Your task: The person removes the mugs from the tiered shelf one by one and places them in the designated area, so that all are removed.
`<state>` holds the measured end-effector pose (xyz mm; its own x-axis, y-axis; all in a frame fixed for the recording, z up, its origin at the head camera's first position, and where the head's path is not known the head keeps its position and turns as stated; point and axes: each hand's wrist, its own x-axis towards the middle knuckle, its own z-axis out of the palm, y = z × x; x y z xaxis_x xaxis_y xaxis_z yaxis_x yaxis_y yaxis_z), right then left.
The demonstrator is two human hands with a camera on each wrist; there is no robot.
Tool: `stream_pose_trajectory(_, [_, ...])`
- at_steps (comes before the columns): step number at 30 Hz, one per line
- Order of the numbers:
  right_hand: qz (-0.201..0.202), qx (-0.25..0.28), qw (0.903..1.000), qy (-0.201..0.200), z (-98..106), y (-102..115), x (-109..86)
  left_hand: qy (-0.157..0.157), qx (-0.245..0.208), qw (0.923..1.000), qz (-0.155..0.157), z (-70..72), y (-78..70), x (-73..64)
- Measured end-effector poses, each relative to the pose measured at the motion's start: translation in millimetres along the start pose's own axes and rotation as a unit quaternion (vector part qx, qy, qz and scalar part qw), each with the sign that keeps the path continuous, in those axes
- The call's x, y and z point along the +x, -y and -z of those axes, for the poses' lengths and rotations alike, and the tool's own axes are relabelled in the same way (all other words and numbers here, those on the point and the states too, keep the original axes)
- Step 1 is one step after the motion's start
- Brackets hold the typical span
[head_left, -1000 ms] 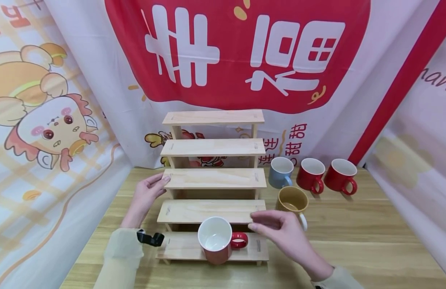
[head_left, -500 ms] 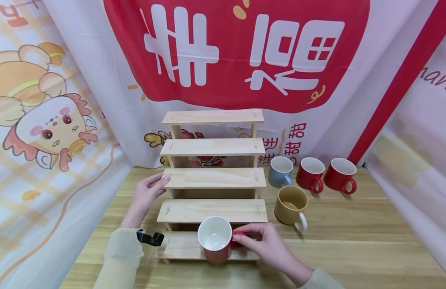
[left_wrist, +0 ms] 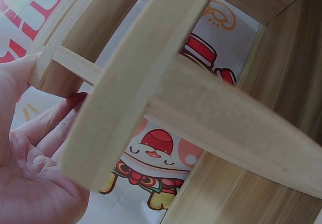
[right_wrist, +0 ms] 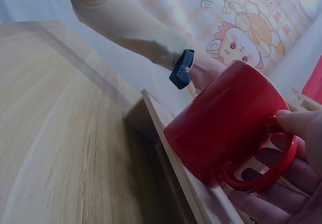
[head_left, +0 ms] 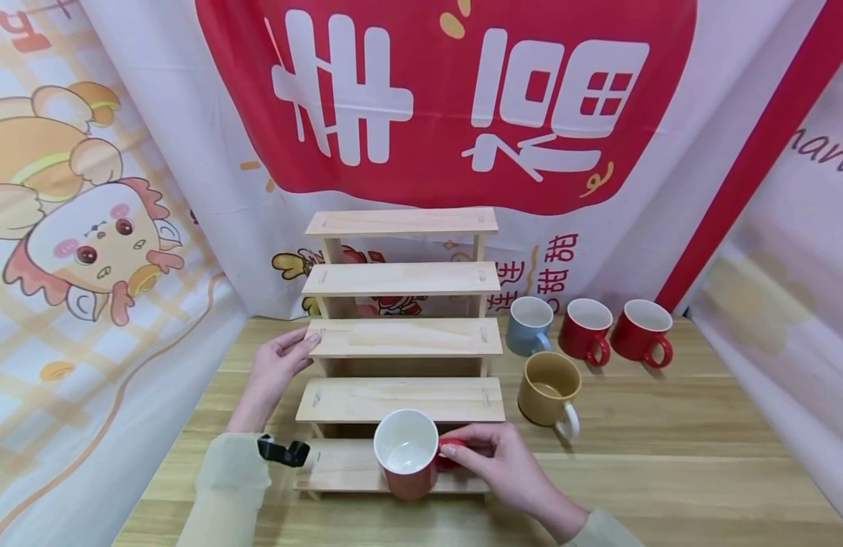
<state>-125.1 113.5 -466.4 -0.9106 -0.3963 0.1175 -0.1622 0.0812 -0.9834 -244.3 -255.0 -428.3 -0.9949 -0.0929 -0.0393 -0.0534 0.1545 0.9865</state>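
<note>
A red mug with a white inside stands upright on the lowest step of a five-tier wooden stand, its handle turned to the right. My right hand pinches that handle; in the right wrist view the thumb lies on top of the handle and the fingers lie behind it. The left hand grips the left end of the middle step. In the left wrist view the thumb is above the board's end and fingers are below it.
Right of the stand, a light blue mug, two red mugs and a tan mug with a white handle stand on the wooden table. A printed cloth hangs behind. A black band is on the left wrist.
My right hand has moved left and down from beside the second-lowest step and taken hold of the red mug's handle. The left hand and the mug have stayed in place.
</note>
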Motion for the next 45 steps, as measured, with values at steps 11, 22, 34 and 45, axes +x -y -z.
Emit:
stream_pose_trajectory(11, [0.006,0.005,1.0,0.002,3.7,-4.5,-2.6,0.001,0.002,1.0,-0.001,0.8,3.1,-0.4])
stream_pose_trajectory(22, [0.055,0.005,0.9985,0.0,7.0,-16.9,-1.3,0.003,0.004,0.9999,-0.012,-1.0,0.8,-2.0])
stream_pose_trajectory(34, [0.05,-0.006,0.9985,-0.022,5.4,-18.4,-8.4,-0.003,0.002,0.9999,-0.011,-2.1,1.2,-3.4])
stream_pose_trajectory(45, [0.089,0.002,0.994,-0.065,37.4,7.6,-27.1,-0.002,0.001,0.9999,-0.01,-2.2,1.3,-1.5])
